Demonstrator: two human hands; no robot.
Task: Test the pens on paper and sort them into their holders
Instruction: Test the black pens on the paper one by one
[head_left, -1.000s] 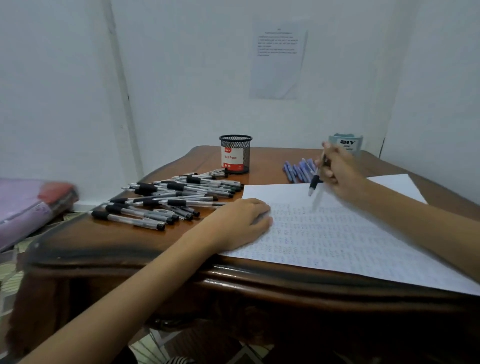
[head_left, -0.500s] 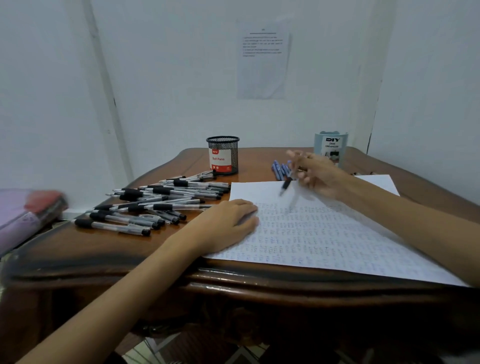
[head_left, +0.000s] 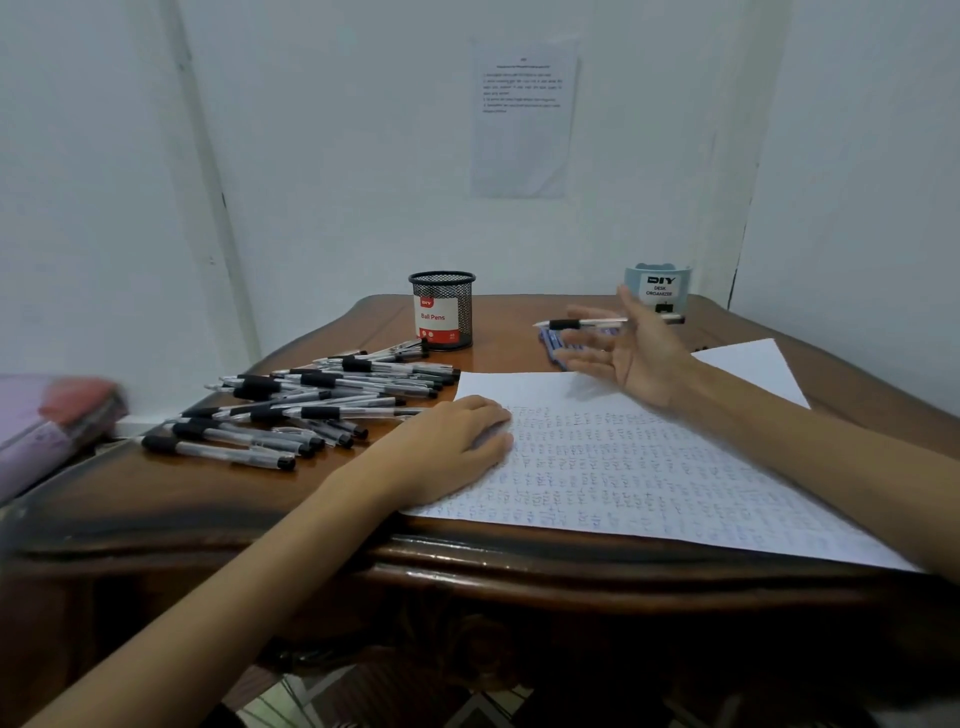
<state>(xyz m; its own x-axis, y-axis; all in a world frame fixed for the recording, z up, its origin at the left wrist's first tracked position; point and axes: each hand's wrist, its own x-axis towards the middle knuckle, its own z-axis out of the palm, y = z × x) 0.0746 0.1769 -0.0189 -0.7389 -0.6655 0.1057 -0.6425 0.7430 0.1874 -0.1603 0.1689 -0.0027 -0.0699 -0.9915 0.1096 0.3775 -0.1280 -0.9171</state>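
Observation:
My left hand (head_left: 452, 441) rests flat on the left edge of a white paper sheet (head_left: 649, 467) covered with small scribbles. Above the sheet's far end, my right hand (head_left: 639, 358) is raised with its fingers spread. A black-grip pen (head_left: 571, 323) lies level between its thumb and index finger, tip pointing left. Several black pens (head_left: 311, 405) lie in a pile on the table to the left. A black mesh holder (head_left: 442, 310) labelled "Ball Pens" stands at the back. A pale blue desk organizer (head_left: 660, 288) stands at the back right. Several blue pens (head_left: 553, 343) lie behind my right hand's fingers.
The brown wooden table (head_left: 363, 540) stands in a white corner, with a printed sheet (head_left: 522, 119) taped to the wall. A second white sheet (head_left: 753, 364) pokes out at the far right. A purple and red bundle (head_left: 52, 421) lies off the table's left side.
My right hand has opened its fingers and turned palm inward, and the pen has swung from pointing down at the paper to lying level. My left hand has stayed on the sheet.

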